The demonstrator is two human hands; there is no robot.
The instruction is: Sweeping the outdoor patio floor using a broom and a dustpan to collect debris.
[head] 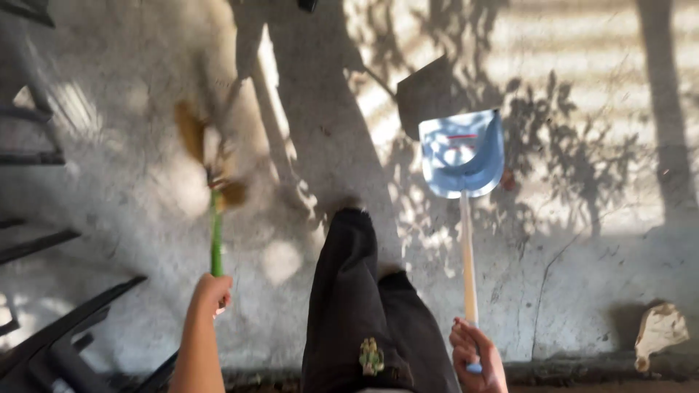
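Left hand [212, 293]: fingers closed round green broom [215, 218], blurred, centre-left.
Right hand [477, 355]: fingers wrapped on blue dustpan [461, 154] handle.
Risk: dustpan lifted off floor [582, 291]; sweepings may miss.

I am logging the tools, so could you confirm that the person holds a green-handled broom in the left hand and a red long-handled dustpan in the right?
Not quite: the long-handled dustpan is blue, not red, as the head view shows. The left hand does hold the green-handled broom, and the right hand holds the dustpan's pale handle.

Green broom handle [216, 240], blue dustpan [463, 154] (pale stick), black trousers [364, 306].
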